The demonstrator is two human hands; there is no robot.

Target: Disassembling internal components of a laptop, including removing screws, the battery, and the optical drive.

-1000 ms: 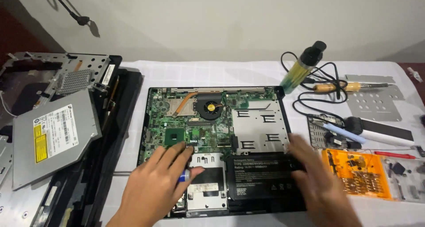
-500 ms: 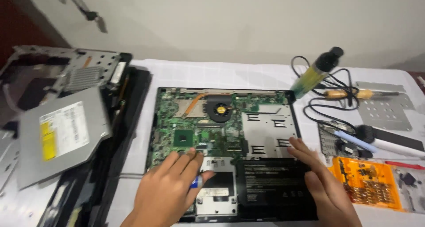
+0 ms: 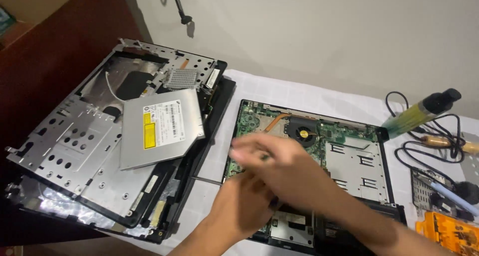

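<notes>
Both hands (image 3: 269,186) crossed over opened laptop (image 3: 357,161) (blurred, grip unclear), beneath them.

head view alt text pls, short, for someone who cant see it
Two bare hands work over an opened laptop base with its green circuit board and fan exposed: the blurred right hand crosses above the left hand. To the left a silver optical drive lies on a removed metal frame; a soldering iron lies at right.

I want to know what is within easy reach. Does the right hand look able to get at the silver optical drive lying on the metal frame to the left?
Probably yes: the right hand already stretches leftward over the opened laptop, and nothing lies between it and the optical drive.
</notes>
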